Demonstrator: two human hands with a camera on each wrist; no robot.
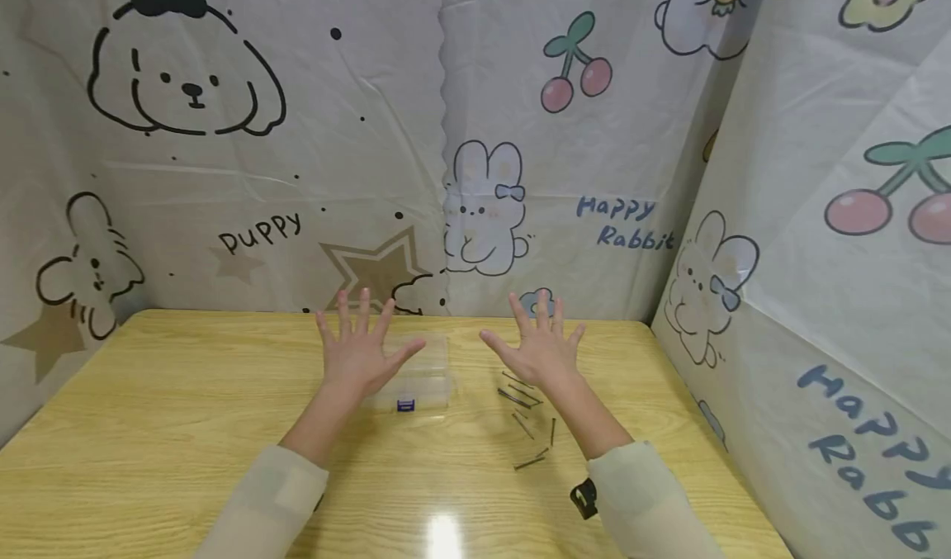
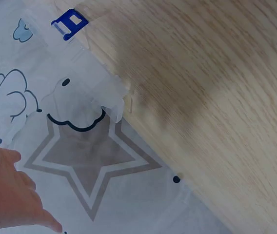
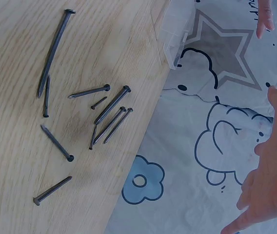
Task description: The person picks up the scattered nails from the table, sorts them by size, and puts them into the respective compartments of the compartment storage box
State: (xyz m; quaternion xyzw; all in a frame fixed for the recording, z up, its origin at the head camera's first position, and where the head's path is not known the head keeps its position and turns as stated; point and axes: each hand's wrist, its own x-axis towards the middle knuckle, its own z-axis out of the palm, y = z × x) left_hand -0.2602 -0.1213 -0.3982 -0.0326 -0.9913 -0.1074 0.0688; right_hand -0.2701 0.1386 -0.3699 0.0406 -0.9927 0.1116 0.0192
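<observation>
Both hands are held up over the table with fingers spread and nothing in them. My left hand [image 1: 359, 359] is in front of a clear plastic box [image 1: 438, 387] with a blue latch [image 1: 405, 405], hiding part of it. My right hand [image 1: 546, 351] hovers beyond several loose nails [image 1: 514, 397]. In the right wrist view the nails [image 3: 113, 105] are dark, of differing lengths, and lie scattered at various angles; the right hand [image 3: 270, 170] is at that view's right edge. The left wrist view shows the left hand [image 2: 7, 195] and the blue latch [image 2: 70, 24].
The wood-grain table [image 1: 186, 427] meets a printed cloth [image 1: 371, 130] at its back edge. More cloth [image 1: 817, 311] hangs along the right side. A small black object [image 1: 584, 499] shows beside the right sleeve.
</observation>
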